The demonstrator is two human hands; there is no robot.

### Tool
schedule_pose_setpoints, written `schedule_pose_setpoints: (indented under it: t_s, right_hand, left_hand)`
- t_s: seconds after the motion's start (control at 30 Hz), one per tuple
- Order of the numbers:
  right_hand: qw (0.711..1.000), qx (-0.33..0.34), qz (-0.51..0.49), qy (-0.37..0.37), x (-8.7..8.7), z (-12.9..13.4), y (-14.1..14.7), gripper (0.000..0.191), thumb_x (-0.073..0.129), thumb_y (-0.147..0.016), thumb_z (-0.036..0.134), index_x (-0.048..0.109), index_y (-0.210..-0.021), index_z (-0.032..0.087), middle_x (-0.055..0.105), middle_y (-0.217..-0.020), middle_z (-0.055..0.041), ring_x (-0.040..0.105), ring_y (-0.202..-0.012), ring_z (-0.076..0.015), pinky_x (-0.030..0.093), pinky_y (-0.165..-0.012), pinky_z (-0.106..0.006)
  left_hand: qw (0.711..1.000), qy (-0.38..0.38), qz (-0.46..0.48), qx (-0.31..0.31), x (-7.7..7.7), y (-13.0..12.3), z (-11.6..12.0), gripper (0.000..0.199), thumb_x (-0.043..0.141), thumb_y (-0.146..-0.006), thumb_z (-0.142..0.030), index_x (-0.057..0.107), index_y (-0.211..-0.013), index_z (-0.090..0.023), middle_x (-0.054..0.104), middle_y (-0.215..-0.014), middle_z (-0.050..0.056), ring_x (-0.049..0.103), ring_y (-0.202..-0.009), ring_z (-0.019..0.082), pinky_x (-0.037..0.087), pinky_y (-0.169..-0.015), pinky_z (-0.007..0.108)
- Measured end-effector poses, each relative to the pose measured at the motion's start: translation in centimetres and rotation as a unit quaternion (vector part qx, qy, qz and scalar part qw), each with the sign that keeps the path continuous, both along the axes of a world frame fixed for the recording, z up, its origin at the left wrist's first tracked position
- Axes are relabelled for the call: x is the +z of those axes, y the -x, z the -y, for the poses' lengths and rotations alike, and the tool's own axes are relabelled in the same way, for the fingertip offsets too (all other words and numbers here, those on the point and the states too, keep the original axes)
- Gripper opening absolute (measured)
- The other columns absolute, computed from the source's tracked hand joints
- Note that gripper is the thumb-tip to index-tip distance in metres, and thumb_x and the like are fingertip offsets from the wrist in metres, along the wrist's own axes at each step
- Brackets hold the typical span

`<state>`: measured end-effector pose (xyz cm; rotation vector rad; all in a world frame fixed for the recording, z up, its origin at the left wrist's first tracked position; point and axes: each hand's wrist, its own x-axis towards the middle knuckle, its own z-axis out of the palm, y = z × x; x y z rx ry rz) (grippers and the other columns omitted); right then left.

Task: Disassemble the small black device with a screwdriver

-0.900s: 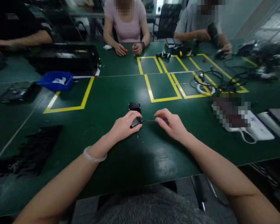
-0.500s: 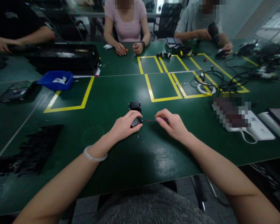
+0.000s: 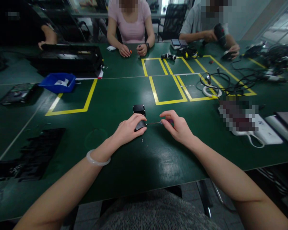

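My left hand [image 3: 131, 127] grips a small black part [image 3: 140, 125] on the green table, thumb and fingers around its sides. From the right, a thin screwdriver [image 3: 154, 123] lies level with its tip against that part's right edge. My right hand [image 3: 175, 124] holds the screwdriver by its handle, which is mostly hidden behind the fingers; the index finger is lifted off it. Just beyond my left hand is a black block [image 3: 138, 109] with bright spots at its corners. Two tiny screws [image 3: 142, 140] lie on the table nearer to me.
A blue tray [image 3: 57, 83] stands at the left before a long black housing [image 3: 69, 59]. Black moulded parts [image 3: 42, 153] lie front left. Cables [image 3: 228, 81] and a white power bank [image 3: 266, 129] are at the right. Several people sit across the table.
My right index finger has lifted away from the thumb and the screwdriver handle. My left hand and the black part stay put. At far left, a person's hand has drawn back behind the housing.
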<state>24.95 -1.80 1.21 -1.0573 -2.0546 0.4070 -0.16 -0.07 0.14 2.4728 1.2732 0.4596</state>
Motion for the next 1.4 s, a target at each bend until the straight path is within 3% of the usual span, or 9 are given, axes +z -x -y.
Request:
schedule_pose_setpoints:
  t_s: [0.1,0.3,0.47,0.67,0.87,1.03,1.23,1.4]
  right_hand:
    - [1.0,0.004,-0.006,-0.007,0.02,0.03,0.02,0.02,0.049,-0.098,0.028,0.054,-0.116,0.022,0.065,-0.084,-0.0013,0.065,-0.07,-0.0144,0.05,-0.067,-0.026]
    - [1.0,0.014,-0.002,0.006,-0.01,0.0,0.03,0.012,0.05,-0.099,0.031,0.057,-0.102,0.022,0.067,-0.081,-0.001,0.065,-0.067,-0.0137,0.048,-0.064,-0.025]
    - [1.0,0.008,-0.013,-0.012,-0.02,0.09,0.14,0.022,0.049,-0.097,0.027,0.054,-0.118,0.021,0.067,-0.089,-0.0031,0.066,-0.074,-0.0147,0.051,-0.068,-0.026]
    - [1.0,0.01,0.007,0.011,-0.01,0.03,0.0,0.015,0.049,-0.099,0.033,0.058,-0.1,0.022,0.068,-0.082,-0.0017,0.066,-0.069,-0.0141,0.048,-0.064,-0.025]
    - [1.0,0.002,0.002,0.01,0.22,0.15,0.06,0.019,0.048,-0.097,0.028,0.056,-0.113,0.022,0.068,-0.087,-0.0028,0.066,-0.074,-0.0157,0.05,-0.067,-0.027]
    - [1.0,0.015,0.01,0.021,0.21,0.04,-0.02,0.016,0.049,-0.099,0.034,0.059,-0.096,0.022,0.067,-0.078,-0.0008,0.063,-0.066,-0.0129,0.046,-0.063,-0.024]
    - [1.0,0.01,-0.005,-0.001,0.2,0.13,0.08,0.021,0.047,-0.098,0.026,0.055,-0.116,0.019,0.066,-0.083,-0.0022,0.064,-0.07,-0.0144,0.048,-0.066,-0.025]
    - [1.0,0.017,0.006,0.019,0.19,0.18,0.08,0.016,0.048,-0.1,0.034,0.058,-0.102,0.022,0.067,-0.08,-0.0009,0.064,-0.066,-0.0135,0.047,-0.063,-0.024]
  left_hand:
    - [1.0,0.0,0.002,0.002,-0.01,-0.01,0.01,0.033,0.056,-0.093,-0.039,0.054,-0.123,-0.027,0.055,-0.137,0.005,0.062,-0.118,0.026,0.054,-0.096,0.042]
    - [1.0,-0.001,0.001,0.002,0.1,-0.1,0.08,0.032,0.056,-0.093,-0.038,0.054,-0.123,-0.026,0.055,-0.138,0.005,0.062,-0.119,0.026,0.056,-0.093,0.042]
    - [1.0,-0.001,-0.003,0.004,0.2,-0.14,0.13,0.032,0.056,-0.093,-0.038,0.054,-0.122,-0.026,0.055,-0.138,0.005,0.063,-0.118,0.026,0.056,-0.092,0.042]
    - [1.0,0.002,-0.004,0.003,0.17,-0.08,0.12,0.032,0.055,-0.093,-0.039,0.053,-0.123,-0.027,0.055,-0.138,0.005,0.062,-0.118,0.027,0.056,-0.092,0.042]
    - [1.0,0.005,0.0,0.002,0.23,-0.06,0.13,0.033,0.055,-0.093,-0.039,0.053,-0.123,-0.027,0.055,-0.138,0.005,0.062,-0.119,0.027,0.056,-0.091,0.042]
    - [1.0,0.0,0.003,-0.001,0.09,0.0,0.06,0.032,0.055,-0.093,-0.04,0.054,-0.123,-0.027,0.055,-0.138,0.005,0.062,-0.119,0.026,0.056,-0.093,0.042]
    - [1.0,-0.001,0.006,-0.002,0.04,0.0,0.02,0.032,0.056,-0.093,-0.039,0.054,-0.122,-0.026,0.056,-0.137,0.005,0.062,-0.119,0.025,0.054,-0.097,0.043]
    - [1.0,0.003,0.001,0.001,0.23,-0.1,0.11,0.031,0.055,-0.093,-0.038,0.054,-0.121,-0.026,0.056,-0.137,0.005,0.062,-0.119,0.026,0.055,-0.095,0.043]
